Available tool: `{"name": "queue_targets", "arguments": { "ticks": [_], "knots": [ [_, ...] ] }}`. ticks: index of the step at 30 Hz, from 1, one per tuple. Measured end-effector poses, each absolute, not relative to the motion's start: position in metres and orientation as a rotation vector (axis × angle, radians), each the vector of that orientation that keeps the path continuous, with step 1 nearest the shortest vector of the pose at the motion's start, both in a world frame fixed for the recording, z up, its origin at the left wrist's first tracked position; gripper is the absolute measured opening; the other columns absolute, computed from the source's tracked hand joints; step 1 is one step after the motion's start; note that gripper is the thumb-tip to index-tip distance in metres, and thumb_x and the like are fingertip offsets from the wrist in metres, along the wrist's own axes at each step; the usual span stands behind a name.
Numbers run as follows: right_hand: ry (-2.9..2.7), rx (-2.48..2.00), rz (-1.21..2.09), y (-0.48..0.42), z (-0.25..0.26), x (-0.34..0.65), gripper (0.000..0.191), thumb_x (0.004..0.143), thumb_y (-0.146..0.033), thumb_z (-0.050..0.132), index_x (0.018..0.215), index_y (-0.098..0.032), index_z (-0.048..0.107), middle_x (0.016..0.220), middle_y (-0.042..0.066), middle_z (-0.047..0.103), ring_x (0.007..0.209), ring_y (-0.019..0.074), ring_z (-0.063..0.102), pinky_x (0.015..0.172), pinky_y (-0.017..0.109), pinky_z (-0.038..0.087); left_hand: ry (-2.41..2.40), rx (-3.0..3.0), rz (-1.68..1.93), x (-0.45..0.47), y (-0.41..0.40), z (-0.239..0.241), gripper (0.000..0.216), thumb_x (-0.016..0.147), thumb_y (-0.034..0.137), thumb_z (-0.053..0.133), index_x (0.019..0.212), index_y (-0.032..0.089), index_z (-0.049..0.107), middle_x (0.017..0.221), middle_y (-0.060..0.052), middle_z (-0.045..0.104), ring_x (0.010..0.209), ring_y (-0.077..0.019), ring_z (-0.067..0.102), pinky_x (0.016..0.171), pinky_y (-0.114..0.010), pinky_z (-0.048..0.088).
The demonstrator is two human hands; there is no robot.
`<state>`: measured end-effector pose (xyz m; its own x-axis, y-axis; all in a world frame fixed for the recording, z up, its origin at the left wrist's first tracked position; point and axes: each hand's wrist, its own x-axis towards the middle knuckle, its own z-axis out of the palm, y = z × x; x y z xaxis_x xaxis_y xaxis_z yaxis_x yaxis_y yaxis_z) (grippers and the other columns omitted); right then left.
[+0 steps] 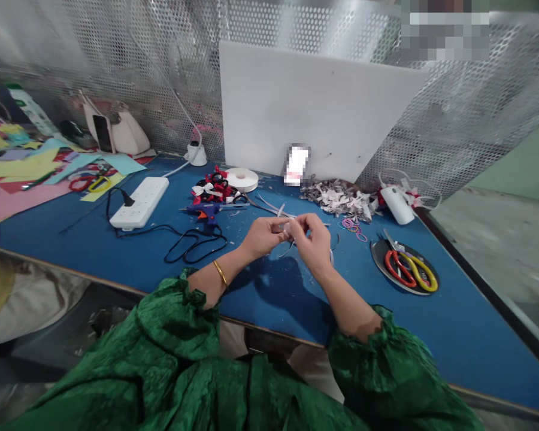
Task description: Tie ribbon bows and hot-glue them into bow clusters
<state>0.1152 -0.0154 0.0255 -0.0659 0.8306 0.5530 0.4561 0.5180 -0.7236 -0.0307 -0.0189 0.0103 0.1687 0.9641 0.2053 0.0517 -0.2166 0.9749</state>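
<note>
Fingertips of both my hands meet above the middle of the blue table, pinching a small pale ribbon piece between them. My left hand is closed on its left side, and my right hand is closed on its right side. Partly hidden by the fingers, its exact shape cannot be made out. Thin ribbon strips lie just behind the hands. A blue glue gun rests left of them, by a heap of red, black and white bows. Small coloured elastic bands lie to the right.
A white ribbon roll, a phone and a pile of grey-white ribbon pieces line the back. A dark plate holds red- and yellow-handled scissors at right. At left are a power strip, black cord and coloured paper.
</note>
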Motion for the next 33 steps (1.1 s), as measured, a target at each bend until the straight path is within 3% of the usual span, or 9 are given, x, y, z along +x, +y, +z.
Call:
{"name": "queue_targets", "arguments": {
  "ticks": [3,6,9,12,16,25,29,33],
  "knots": [
    [-1.427,-1.051,0.712,-0.004,0.024,0.122,0.023,0.087,-0.038,0.05,0.078,-0.02,0.062,0.067,-0.001,0.053,0.064,0.0131,0.048,0.062,0.027,0.038,1.0,1.334,1.181,-0.029,-0.021,0.017,0.052,0.07,0.024,0.072,0.12,0.011,0.068,0.075,-0.006,0.073,0.059,-0.0125,0.062,0.051,-0.018,0.042],
    [-1.289,-1.019,1.109,0.01,0.017,0.127,0.019,0.074,-0.034,0.064,0.085,-0.019,0.068,0.074,0.0,0.062,0.065,0.0121,0.052,0.064,0.026,0.042,1.033,1.274,1.156,-0.03,-0.023,0.023,0.056,0.069,0.028,0.075,0.122,0.013,0.067,0.073,-0.006,0.073,0.046,-0.0082,0.053,0.038,-0.016,0.03],
    [-1.279,-0.903,1.567,0.014,0.013,0.127,0.027,0.064,-0.029,0.075,0.089,-0.02,0.073,0.08,0.001,0.069,0.068,0.0118,0.058,0.066,0.026,0.045,1.011,1.238,1.165,-0.032,-0.024,0.025,0.057,0.066,0.029,0.078,0.119,0.012,0.068,0.071,-0.006,0.072,0.045,-0.007,0.051,0.035,-0.015,0.027],
    [-1.219,-0.798,1.79,0.008,0.013,0.123,0.029,0.063,-0.028,0.079,0.09,-0.021,0.074,0.081,0.0,0.071,0.067,0.0115,0.06,0.068,0.025,0.049,0.939,1.198,1.167,-0.033,-0.024,0.025,0.051,0.065,0.03,0.079,0.112,0.01,0.07,0.068,-0.005,0.07,0.044,-0.006,0.05,0.034,-0.015,0.026],
    [-1.125,-0.746,1.882,0.002,0.012,0.118,0.031,0.057,-0.023,0.083,0.086,-0.02,0.075,0.074,0.001,0.071,0.062,0.0124,0.061,0.065,0.026,0.052,0.868,1.195,1.154,-0.033,-0.024,0.024,0.042,0.069,0.031,0.077,0.104,0.008,0.07,0.074,-0.007,0.073,0.038,-0.0017,0.04,0.033,-0.015,0.024],
    [-1.113,-0.805,1.82,0.002,0.011,0.113,0.028,0.054,-0.025,0.084,0.078,-0.02,0.071,0.064,-0.001,0.066,0.053,0.011,0.056,0.055,0.025,0.048,0.892,1.135,1.122,-0.032,-0.024,0.024,0.051,0.064,0.03,0.082,0.109,0.009,0.07,0.071,-0.006,0.072,0.041,-0.004,0.047,0.035,-0.016,0.022],
    [-1.134,-0.87,1.741,0.006,0.008,0.116,0.026,0.06,-0.034,0.082,0.073,-0.018,0.067,0.06,-0.002,0.062,0.052,0.0084,0.055,0.054,0.022,0.044,0.899,1.12,1.157,-0.034,-0.022,0.023,0.056,0.064,0.027,0.082,0.116,0.011,0.069,0.067,-0.003,0.071,0.037,-0.0011,0.041,0.043,-0.018,0.037],
    [-1.094,-0.98,1.61,0.014,0.007,0.124,0.031,0.058,-0.038,0.083,0.069,-0.017,0.064,0.057,-0.003,0.06,0.05,0.0075,0.054,0.053,0.021,0.042,0.895,1.127,1.186,-0.035,-0.02,0.022,0.055,0.067,0.024,0.08,0.119,0.01,0.068,0.055,0.003,0.064,0.032,0.0008,0.034,0.056,-0.023,0.049]
  ]
}}
